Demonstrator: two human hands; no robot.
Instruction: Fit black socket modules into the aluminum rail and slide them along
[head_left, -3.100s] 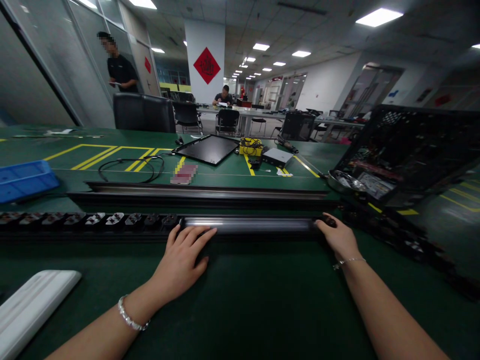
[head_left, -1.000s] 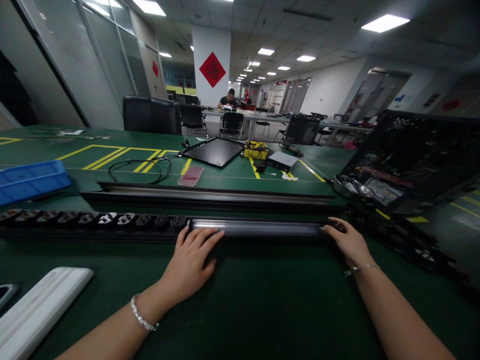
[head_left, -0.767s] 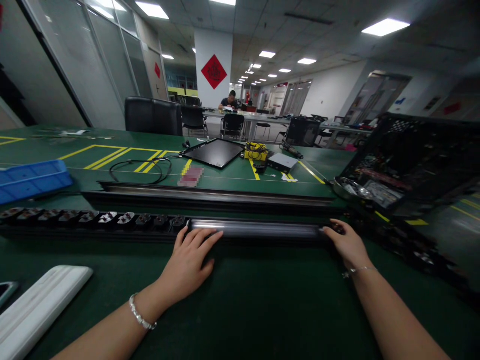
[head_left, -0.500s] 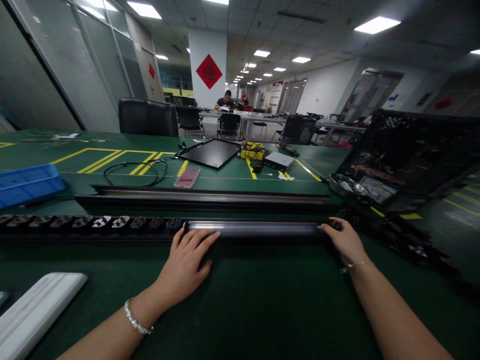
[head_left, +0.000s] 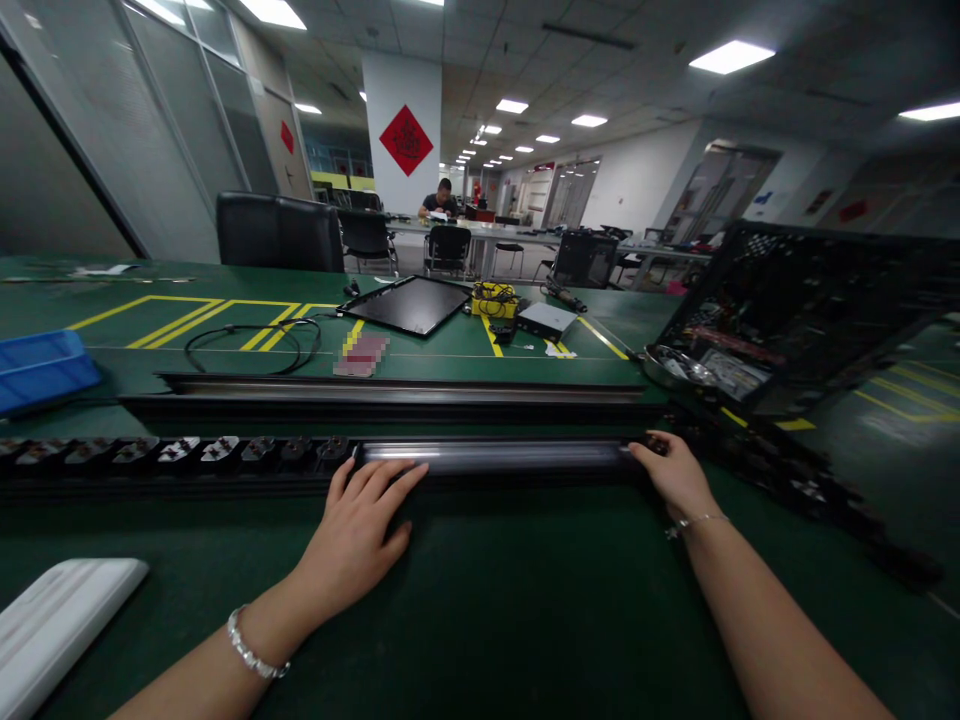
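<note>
A long black rail lies across the green table. Along its left part sit several plug-like modules with metal contacts, in a row. To their right the rail shows a smooth, glossy stretch. My left hand rests flat with fingers spread at the left end of that stretch, fingertips touching the rail beside the last module. At the stretch's right end, my right hand is closed, thumb and fingers around a small dark piece that I cannot make out.
Behind the rail lies another long black channel. A blue tray and a white object are at left. An open black case, a metal bowl and a dark panel stand farther back. A person sits in the distance.
The whole view has shifted slightly, so things appear a little farther left. Both hands keep their places on the rail, with no clear change in grip.
</note>
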